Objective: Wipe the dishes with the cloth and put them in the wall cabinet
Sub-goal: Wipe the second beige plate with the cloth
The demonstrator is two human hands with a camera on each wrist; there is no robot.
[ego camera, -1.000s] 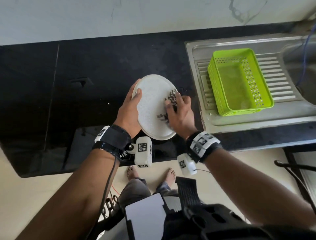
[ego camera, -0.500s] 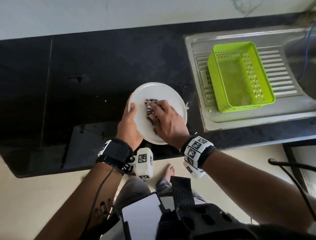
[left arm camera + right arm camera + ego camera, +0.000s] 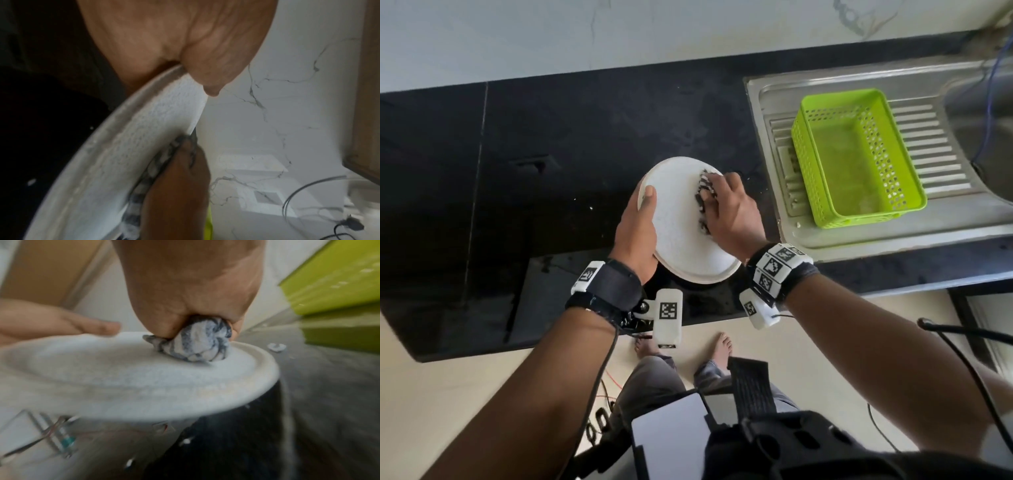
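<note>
A round white plate (image 3: 678, 222) is held above the black counter in the head view. My left hand (image 3: 637, 226) grips its left rim, thumb lying on the plate's face. My right hand (image 3: 729, 209) holds a bunched black-and-white cloth (image 3: 704, 192) and presses it on the plate's right side near the far rim. The right wrist view shows the cloth (image 3: 201, 344) balled under my curled fingers against the plate (image 3: 123, 378). In the left wrist view my thumb (image 3: 211, 68) sits over the plate's rim (image 3: 115, 146).
A green perforated basket (image 3: 856, 157) stands on the steel sink drainboard (image 3: 945, 219) to the right of the plate. The black counter (image 3: 517, 171) stretches left, backed by a white marble wall (image 3: 619, 31). My bare feet show on the floor below the counter edge.
My right hand has swept the cloth from the middle of the plate back to its right, far side. The left hand keeps hold of the left rim.
</note>
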